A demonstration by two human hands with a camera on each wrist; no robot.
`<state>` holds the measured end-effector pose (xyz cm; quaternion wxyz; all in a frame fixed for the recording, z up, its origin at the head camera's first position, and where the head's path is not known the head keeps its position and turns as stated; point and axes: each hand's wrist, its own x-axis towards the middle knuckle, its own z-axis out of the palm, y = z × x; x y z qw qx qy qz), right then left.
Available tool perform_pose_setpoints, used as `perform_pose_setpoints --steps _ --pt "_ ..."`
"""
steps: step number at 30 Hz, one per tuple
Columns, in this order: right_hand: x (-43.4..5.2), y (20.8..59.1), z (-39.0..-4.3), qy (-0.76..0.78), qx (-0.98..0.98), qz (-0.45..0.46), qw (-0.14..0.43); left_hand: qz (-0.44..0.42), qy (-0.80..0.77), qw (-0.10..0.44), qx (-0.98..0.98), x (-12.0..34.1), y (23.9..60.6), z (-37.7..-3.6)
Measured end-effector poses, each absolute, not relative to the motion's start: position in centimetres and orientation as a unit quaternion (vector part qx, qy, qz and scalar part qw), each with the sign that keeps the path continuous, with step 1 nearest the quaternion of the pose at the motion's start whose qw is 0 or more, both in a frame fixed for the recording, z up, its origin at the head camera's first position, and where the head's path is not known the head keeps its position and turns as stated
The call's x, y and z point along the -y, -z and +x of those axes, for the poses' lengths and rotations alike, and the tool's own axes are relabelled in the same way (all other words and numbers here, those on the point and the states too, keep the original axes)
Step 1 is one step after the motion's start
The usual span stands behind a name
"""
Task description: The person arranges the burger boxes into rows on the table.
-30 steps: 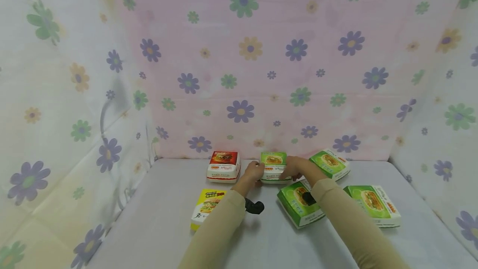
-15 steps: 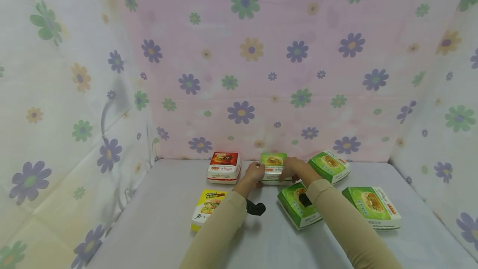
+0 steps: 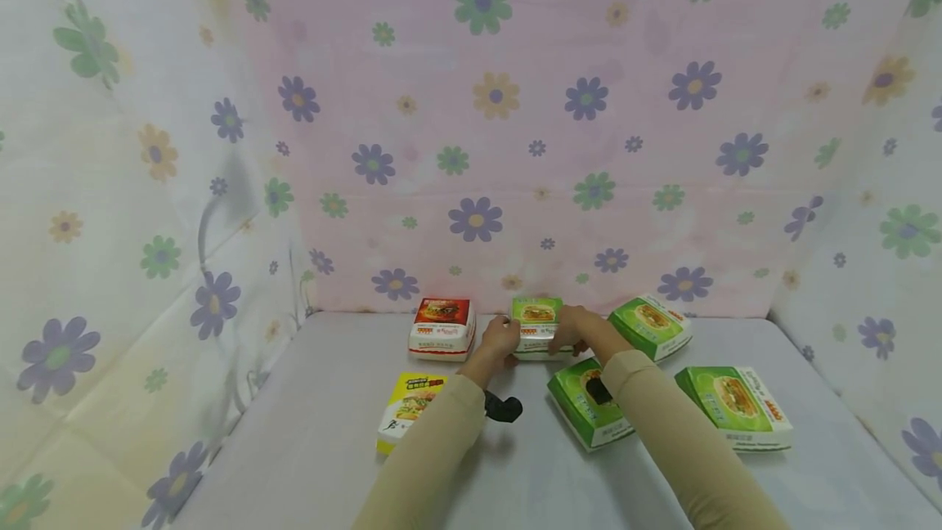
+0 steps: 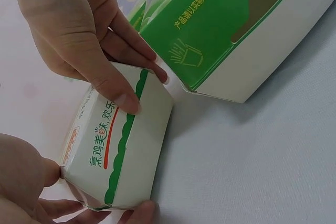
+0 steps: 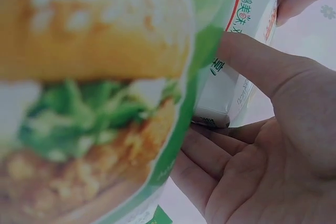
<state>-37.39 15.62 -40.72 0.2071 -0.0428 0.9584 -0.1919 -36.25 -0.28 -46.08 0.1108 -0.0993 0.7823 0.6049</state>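
A green-and-white burger box (image 3: 536, 311) lies by the back wall, between my two hands. My left hand (image 3: 500, 339) grips its left side; in the left wrist view, the fingers of that hand (image 4: 21, 182) curl round the box's corner. On the opposite side, my right hand (image 3: 579, 330) holds the box with the thumb along its front wall and the fingers round the side, as the right wrist view shows for the right hand (image 5: 283, 108). Close in front of the right hand sits another green burger box (image 3: 581, 403), partly covered by the right forearm.
A red-and-white burger box (image 3: 441, 330) stands left of the hands, a yellow-and-white box (image 3: 412, 407) nearer, partly behind the left sleeve. Two more green boxes, one at the back (image 3: 649, 327) and one in front (image 3: 736, 407), lie right. Flowered cloth (image 3: 515, 145) encloses the table.
The right hand has shifted slightly left against the box, and the box has moved a little left with it. The left hand keeps its hold; the other boxes stay where they were.
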Motion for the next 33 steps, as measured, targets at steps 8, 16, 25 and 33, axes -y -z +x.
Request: perform_pose_setpoints --steps 8,16,25,33 --pt "-15.4 41.1 -37.6 0.177 -0.959 -0.039 0.217 -0.095 -0.604 0.118 -0.783 0.4 45.9 -35.6" --pt "-15.6 40.7 -37.0 0.187 -0.954 -0.033 0.232 -0.081 -0.587 0.125 -0.796 0.6 46.1 -35.6" --pt "-17.3 38.3 -36.6 0.171 -0.952 -0.078 0.241 -0.055 -0.521 0.119 -0.843 1.0 44.6 -35.4" --pt "-19.1 36.3 -35.2 0.153 -0.956 -0.120 0.220 0.011 -0.494 0.078 -0.866 1.4 42.9 -33.9"
